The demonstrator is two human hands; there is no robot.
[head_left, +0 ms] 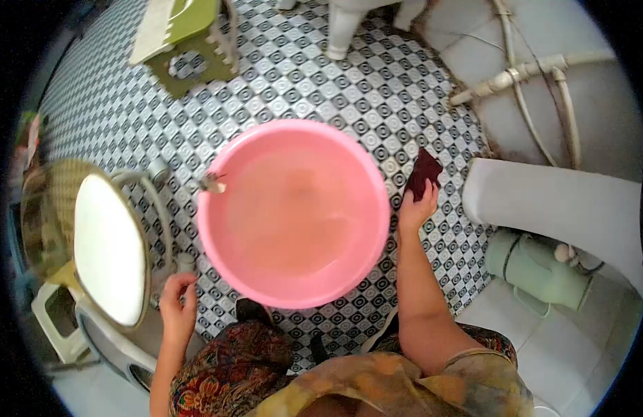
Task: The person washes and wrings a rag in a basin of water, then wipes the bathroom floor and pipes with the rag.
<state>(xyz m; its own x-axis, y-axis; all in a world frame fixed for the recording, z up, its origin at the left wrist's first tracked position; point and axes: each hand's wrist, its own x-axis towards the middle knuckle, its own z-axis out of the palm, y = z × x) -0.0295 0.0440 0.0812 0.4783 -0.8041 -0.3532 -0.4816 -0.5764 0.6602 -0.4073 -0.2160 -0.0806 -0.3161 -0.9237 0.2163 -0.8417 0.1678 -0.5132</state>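
Note:
My right hand [420, 206] is closed on a dark maroon cloth [425, 171], held low over the tiled floor to the right of a pink basin [293, 298]. The cloth looks folded or bunched. To the left of the basin's near rim, my left hand [178, 300] hangs with loosely bent fingers and thumb apart, and nothing shows in it. Cloudy, pinkish-brown water [293, 208] fills part of the basin. A small metallic and white fitting [213, 183] sits on the basin's left rim; its kind is unclear.
A green and white stool [189, 52] stands at the upper left. On the left is a white-topped seat [109, 250] with a metal frame. At the right, a white pedestal [550, 194] stands near wall pipes [516, 75] and a pale green jug [537, 267]. Patterned floor [321, 90] surrounds the basin.

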